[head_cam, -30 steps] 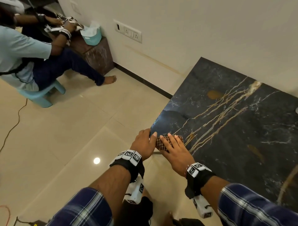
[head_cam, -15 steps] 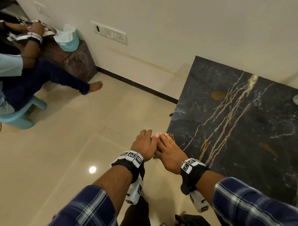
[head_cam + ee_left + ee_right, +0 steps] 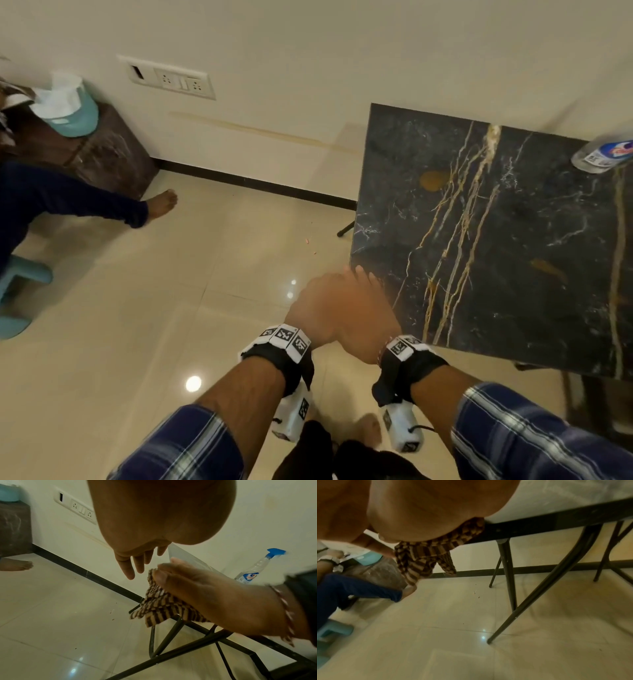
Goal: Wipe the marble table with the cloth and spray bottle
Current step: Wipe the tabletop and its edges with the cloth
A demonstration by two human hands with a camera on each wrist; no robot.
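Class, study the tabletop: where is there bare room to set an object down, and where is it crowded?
The marble table is bare across its middle, from its left edge to the spray bottle standing in the far right corner. The near left corner is crowded: the right hand holds the checked cloth at the edge there, with the left hand beside it.

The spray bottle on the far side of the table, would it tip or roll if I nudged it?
Probably tips easily: the spray bottle stands tall and narrow on the marble table. It looks clear and mostly empty, so likely light. Once down, its round body might roll.
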